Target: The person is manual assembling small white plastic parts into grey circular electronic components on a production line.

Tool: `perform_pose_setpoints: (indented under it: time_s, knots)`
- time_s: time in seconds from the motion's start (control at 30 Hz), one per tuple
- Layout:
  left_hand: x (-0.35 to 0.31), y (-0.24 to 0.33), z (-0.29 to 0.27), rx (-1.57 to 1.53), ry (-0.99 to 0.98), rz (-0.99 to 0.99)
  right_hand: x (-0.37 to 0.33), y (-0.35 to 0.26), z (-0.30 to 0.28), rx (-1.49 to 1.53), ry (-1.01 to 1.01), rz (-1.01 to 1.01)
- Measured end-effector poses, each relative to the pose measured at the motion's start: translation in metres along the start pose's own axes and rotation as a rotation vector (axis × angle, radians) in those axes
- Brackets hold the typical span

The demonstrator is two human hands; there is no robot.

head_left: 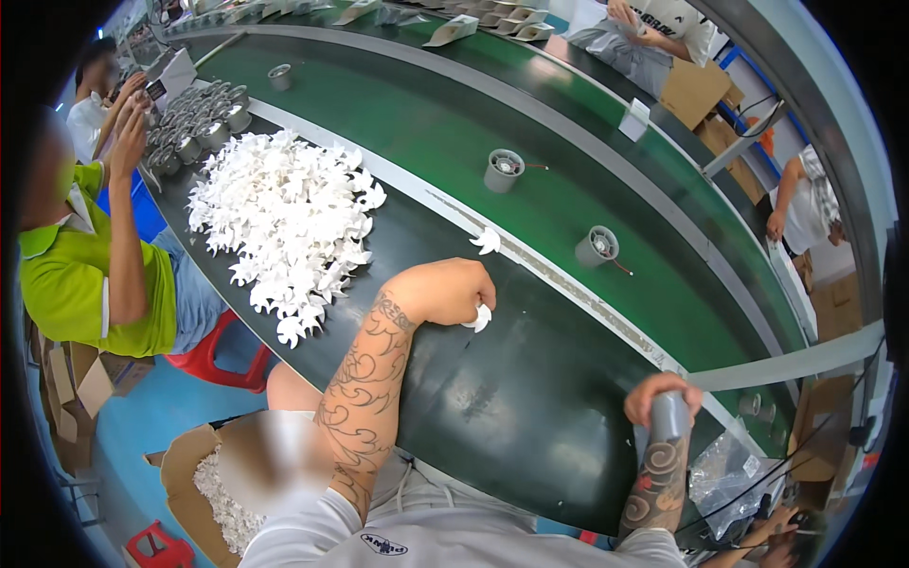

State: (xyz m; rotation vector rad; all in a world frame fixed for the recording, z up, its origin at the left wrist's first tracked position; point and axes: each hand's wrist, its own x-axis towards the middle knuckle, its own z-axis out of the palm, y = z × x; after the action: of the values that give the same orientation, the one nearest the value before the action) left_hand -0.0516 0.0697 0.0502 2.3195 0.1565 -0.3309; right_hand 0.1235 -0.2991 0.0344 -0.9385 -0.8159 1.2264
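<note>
one white finned piece is pinched in the fingers of the l hand, abt mid-frame over the dark worktop. r hand, out at 4 o'clock, is wrapped round a grey cylinder, well apart from the l one; can't see inside it from here. progress-wise, imo loads left: big white pile at 10 o'clock, plus a stack of grey cups further out same way. done side looks thin afaict: on the green belt there's a near wired cup btwn 2 and 3 o'clock and a far wired cup at 1. too small to tell what's fitted inside, so idk if they're finished. loose white piece at 1 o'clock too, closer in, no hand on it.
</note>
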Motion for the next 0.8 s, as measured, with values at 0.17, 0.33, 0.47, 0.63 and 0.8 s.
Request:
perform_pose_setpoints:
  time_s: [0.17, 0.33, 0.47, 0.63, 0.8]
  knots:
    - [0.007, -0.015, 0.006, 0.013, 0.086, 0.100, 0.108, 0.012, 0.027, 0.478, 0.061, -0.016]
    - [-0.001, -0.015, 0.006, -0.102, 0.136, 0.166, 0.161, 0.041, 0.018, 0.767, 0.099, -0.101]
    - [0.002, -0.010, 0.013, 0.080, 0.090, 0.144, 0.160, 0.038, 0.019, 0.664, 0.182, -0.009]
    - [0.013, 0.001, 0.007, -0.062, 0.156, 0.136, 0.164, 0.043, 0.029, 0.542, 0.331, 0.008]
    - [0.029, 0.017, 0.025, -0.694, 0.289, 0.323, 0.160, 0.050, 0.033, 0.380, 0.522, -0.114]
